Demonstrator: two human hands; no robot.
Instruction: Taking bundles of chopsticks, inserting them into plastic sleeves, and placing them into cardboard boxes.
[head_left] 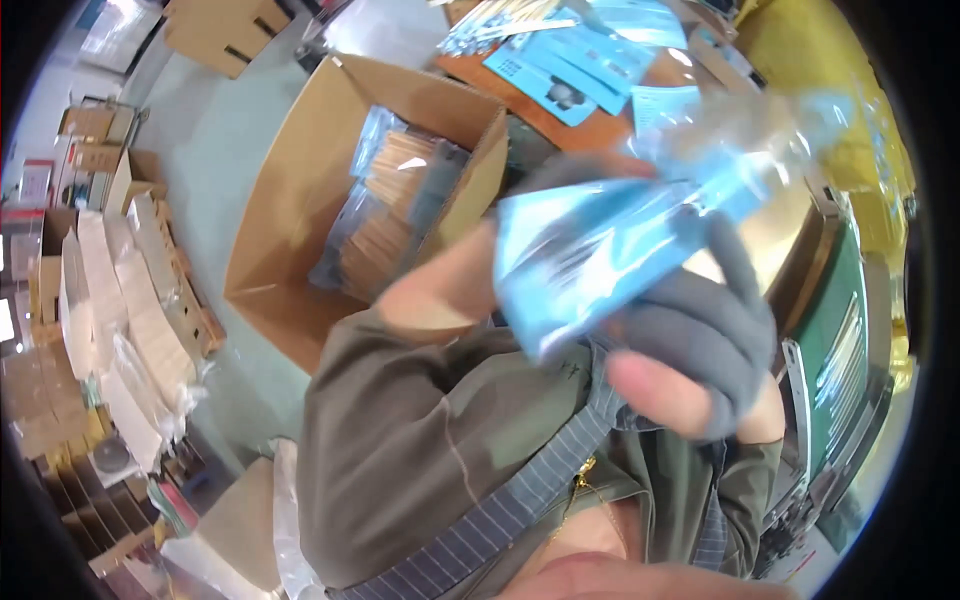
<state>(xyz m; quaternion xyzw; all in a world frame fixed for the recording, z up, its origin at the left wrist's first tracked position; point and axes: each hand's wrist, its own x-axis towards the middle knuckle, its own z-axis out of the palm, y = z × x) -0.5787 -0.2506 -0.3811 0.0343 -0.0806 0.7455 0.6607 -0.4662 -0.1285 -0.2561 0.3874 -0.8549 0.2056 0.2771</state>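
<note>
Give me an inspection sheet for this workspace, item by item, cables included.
Surface: brown tabletop, partly covered.
Things in hand: blurred blue packet, raised off the tabletop.
Clutter: pale sticks and blue cards on the tabletop; open carton holding bagged brown sticks.
Hands: grey-gloved right hand at the packet; left hand partly hidden behind it, grip unclear.
Cables: nothing seen.
Surroundings: grey floor, cardboard at left, yellow sheeting at upper right.

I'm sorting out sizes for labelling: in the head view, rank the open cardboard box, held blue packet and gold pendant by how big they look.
1. Open cardboard box
2. Blue packet, blurred
3. Gold pendant
</note>
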